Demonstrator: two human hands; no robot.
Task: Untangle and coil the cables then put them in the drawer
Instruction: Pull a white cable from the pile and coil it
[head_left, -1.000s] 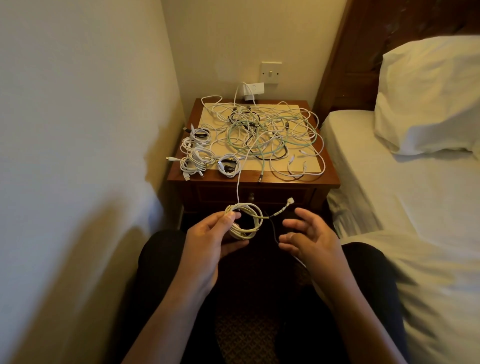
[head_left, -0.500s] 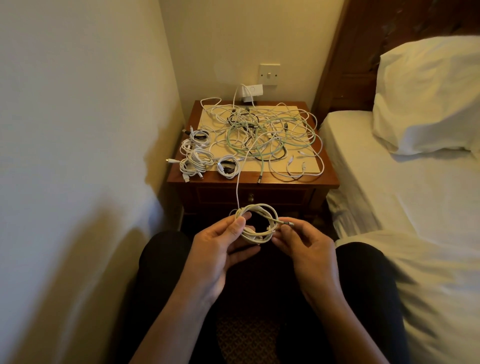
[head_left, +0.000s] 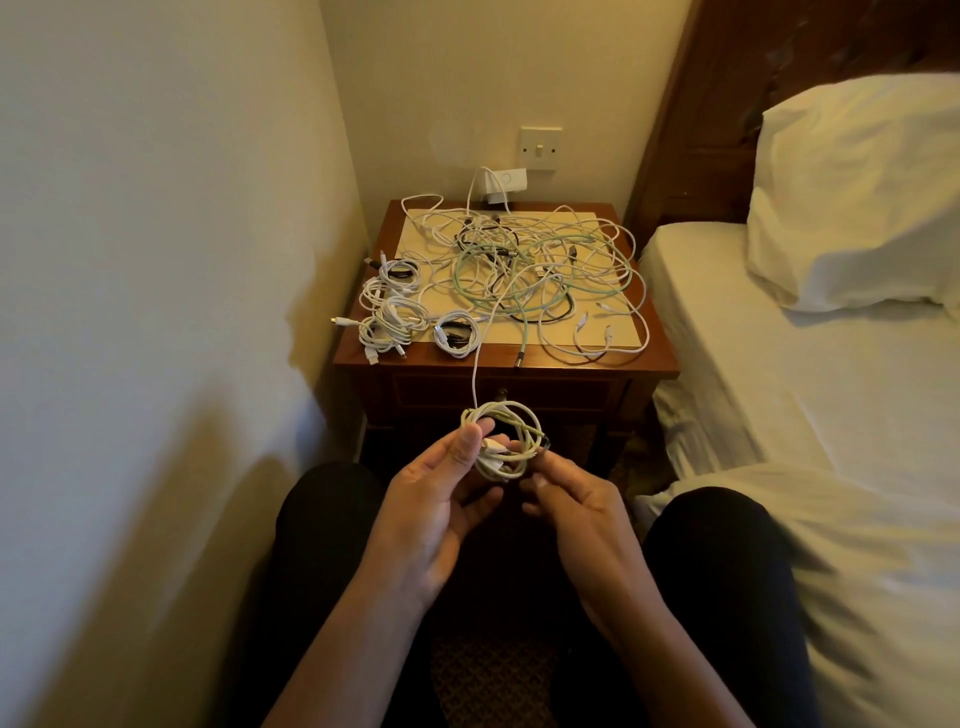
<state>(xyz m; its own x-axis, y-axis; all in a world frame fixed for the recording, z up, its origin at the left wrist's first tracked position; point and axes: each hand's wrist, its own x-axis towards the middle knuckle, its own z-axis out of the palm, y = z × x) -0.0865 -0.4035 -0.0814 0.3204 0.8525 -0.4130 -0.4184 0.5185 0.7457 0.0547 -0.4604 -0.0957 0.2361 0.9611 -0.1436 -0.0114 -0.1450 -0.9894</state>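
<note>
In front of the surface (head_left: 655, 365), a white coiled cable (head_left: 497, 461) is pinched between thumb and fingers of the left hand (head_left: 441, 501). Its end is gripped by the curled right hand (head_left: 576, 501). A tangle of cables (head_left: 524, 275) is spread on the surface.

both hands (head_left: 498, 499) hold a white coiled cable (head_left: 506, 441).

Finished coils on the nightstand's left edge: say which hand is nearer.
Left. The left hand is below the finished coils in view, slightly right; the right hand is farther right.
</note>
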